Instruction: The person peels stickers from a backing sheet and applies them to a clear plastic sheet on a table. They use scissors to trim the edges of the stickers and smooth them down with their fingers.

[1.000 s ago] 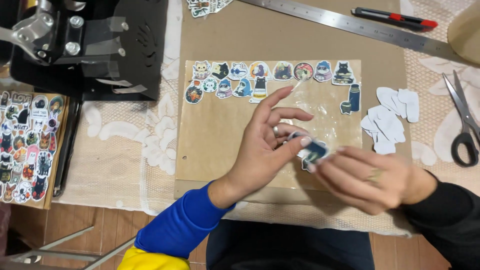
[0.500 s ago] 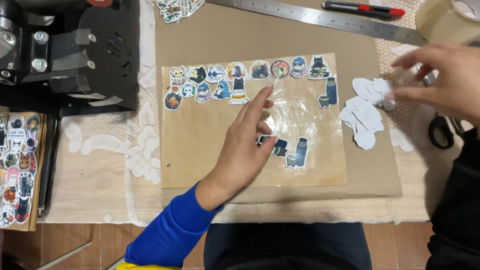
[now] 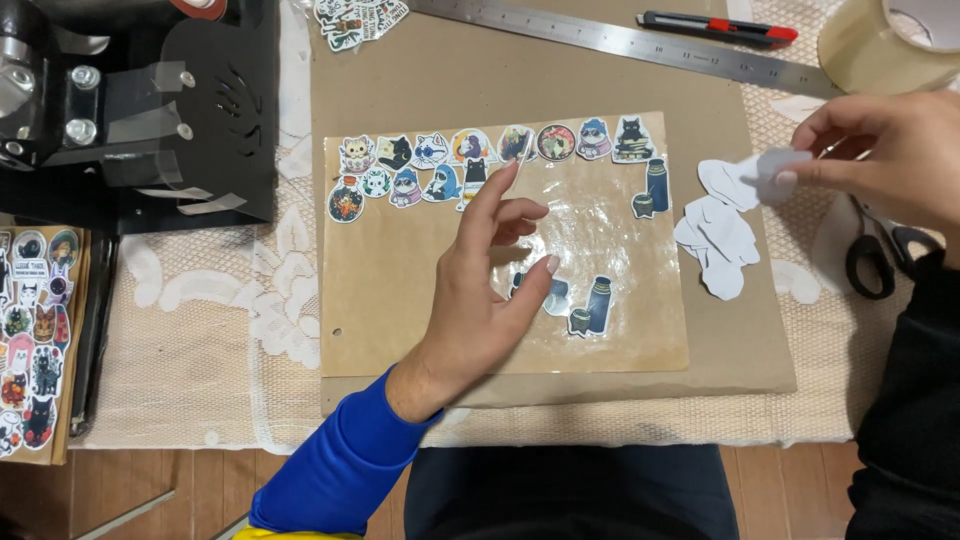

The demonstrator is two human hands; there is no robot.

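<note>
My left hand (image 3: 480, 300), in a blue sleeve, rests with its fingers spread on a brown card sheet (image 3: 390, 300) covered with clear film. Its thumb lies beside a small blue sticker (image 3: 556, 296) stuck low on the sheet, next to a blue flask sticker (image 3: 598, 303). A row of round cartoon stickers (image 3: 470, 160) runs along the sheet's top edge. My right hand (image 3: 880, 155) is off to the upper right, pinching a white scrap of backing paper (image 3: 770, 165) above a pile of white backing scraps (image 3: 720, 235).
A steel ruler (image 3: 620, 40), a red and black utility knife (image 3: 715, 27) and a roll of clear tape (image 3: 880, 45) lie at the back. Scissors (image 3: 880, 255) are at the right, a black press machine (image 3: 130, 110) at the upper left, a sticker sheet (image 3: 35, 340) at the left edge.
My right hand has left the middle of the sheet and moved to the right with a white scrap. The small blue sticker now stays on the sheet under my left hand.
</note>
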